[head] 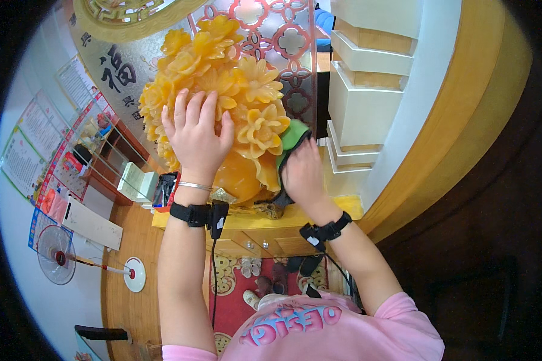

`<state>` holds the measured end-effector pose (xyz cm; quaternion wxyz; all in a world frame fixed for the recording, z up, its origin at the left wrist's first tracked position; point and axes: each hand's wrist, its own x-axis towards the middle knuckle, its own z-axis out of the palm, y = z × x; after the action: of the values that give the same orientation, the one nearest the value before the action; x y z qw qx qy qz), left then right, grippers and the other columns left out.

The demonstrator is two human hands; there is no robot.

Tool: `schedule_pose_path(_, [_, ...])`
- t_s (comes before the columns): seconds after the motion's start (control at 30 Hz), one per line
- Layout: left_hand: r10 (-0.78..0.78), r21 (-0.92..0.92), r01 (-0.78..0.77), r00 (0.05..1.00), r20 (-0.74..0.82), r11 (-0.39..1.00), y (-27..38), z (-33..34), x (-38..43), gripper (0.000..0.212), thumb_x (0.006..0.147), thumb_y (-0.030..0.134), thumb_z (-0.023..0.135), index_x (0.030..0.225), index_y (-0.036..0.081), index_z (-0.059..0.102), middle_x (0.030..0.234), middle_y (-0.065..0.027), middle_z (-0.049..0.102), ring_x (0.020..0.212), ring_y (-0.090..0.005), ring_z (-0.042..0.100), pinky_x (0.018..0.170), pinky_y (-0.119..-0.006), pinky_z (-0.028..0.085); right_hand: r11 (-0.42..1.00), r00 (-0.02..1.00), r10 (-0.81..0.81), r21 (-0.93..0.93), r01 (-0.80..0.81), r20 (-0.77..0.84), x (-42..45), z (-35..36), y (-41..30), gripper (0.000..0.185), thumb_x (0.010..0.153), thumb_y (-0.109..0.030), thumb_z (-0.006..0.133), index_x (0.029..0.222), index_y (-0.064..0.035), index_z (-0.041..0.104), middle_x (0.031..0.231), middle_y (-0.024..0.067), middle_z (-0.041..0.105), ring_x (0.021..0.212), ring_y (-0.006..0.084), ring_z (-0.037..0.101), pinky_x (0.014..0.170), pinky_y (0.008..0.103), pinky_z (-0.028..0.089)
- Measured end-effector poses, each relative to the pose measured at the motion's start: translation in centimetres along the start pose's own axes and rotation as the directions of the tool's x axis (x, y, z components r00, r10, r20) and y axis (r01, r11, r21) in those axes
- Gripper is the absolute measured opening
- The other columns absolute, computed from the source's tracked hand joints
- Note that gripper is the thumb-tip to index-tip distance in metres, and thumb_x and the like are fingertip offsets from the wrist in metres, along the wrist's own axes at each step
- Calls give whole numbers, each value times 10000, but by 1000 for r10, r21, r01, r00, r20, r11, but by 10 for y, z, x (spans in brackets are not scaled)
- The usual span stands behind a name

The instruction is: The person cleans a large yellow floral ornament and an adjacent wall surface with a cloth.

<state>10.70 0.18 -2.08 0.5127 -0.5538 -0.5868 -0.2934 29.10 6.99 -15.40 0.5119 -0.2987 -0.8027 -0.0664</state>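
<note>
Before me stands a carved flower ornament (257,81) in translucent orange-yellow, with many petals above a smooth rounded body (237,176). My left hand (198,135) lies palm down over the blossoms on its left side, fingers spread and holding nothing. At the ornament's lower right edge, my right hand (302,173) grips a green cloth (296,134) with a dark border. Part of the cloth hangs below the hand, close to the base. The right hand looks slightly blurred, and its fingertips are partly hidden.
The ornament stands on a yellow wooden cabinet (235,235). A red box of dark items (166,190) sits at its left end. A patterned red-and-silver screen (293,40) rises behind; a white stepped pillar (366,108) borders the right. Several shoes (264,285) lie below. A fan (58,257) stands left.
</note>
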Motion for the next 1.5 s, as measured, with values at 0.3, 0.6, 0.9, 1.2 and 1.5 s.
schedule_pose_path(0.3, [-9, 4, 9, 1000, -3, 1000, -2, -3, -4, 333, 864, 281, 668, 1160, 132, 704, 1201, -49, 662, 1299, -280, 505, 1141, -503, 269, 1000, 998, -25, 8, 25, 61, 6, -9, -3, 492, 820, -73, 574, 1262, 139, 525, 1369, 281, 494, 1338, 432, 427, 1131, 559, 318])
schedule_pose_path(0.6, [-8, 12, 8, 1000, 2, 1000, -1, 0, -2, 333, 866, 279, 672, 1163, 132, 702, 1210, -39, 657, 1308, -274, 498, 1143, -507, 261, 988, 981, -56, -129, 81, 183, -13, -17, -4, 470, 795, -212, 677, 1162, 77, 629, 1368, 178, 536, 1381, 370, 404, 1136, 605, 270])
schedule_pose_path(0.9, [3, 9, -3, 1000, 9, 1000, 1, -2, -1, 329, 871, 277, 667, 1166, 136, 702, 1212, -42, 658, 1310, -282, 500, 1138, -508, 271, 998, 980, 46, 30, -53, 193, 14, -11, -4, 685, 854, -334, 643, 1341, 119, 482, 1460, 287, 420, 1438, 436, 306, 1186, 610, 185])
schedule_pose_path(1.2, [11, 30, -11, 1000, 4, 999, 1, -1, -2, 339, 871, 276, 663, 1184, 150, 696, 1217, -37, 657, 1306, -279, 503, 1129, -507, 286, 935, 943, -106, 355, -14, 317, -55, -26, -19, 688, 960, -479, 481, 1369, 74, 478, 1462, 283, 448, 1428, 437, 343, 1164, 651, 159])
schedule_pose_path(1.5, [16, 47, -16, 1000, 7, 999, 1, -1, -1, 332, 874, 277, 662, 1177, 147, 701, 1212, -34, 662, 1304, -282, 507, 1127, -501, 290, 799, 972, -171, 599, 42, 160, -1, -20, -20, 361, 919, -239, 535, 1110, 65, 497, 1042, 265, 559, 978, 464, 525, 894, 509, 440])
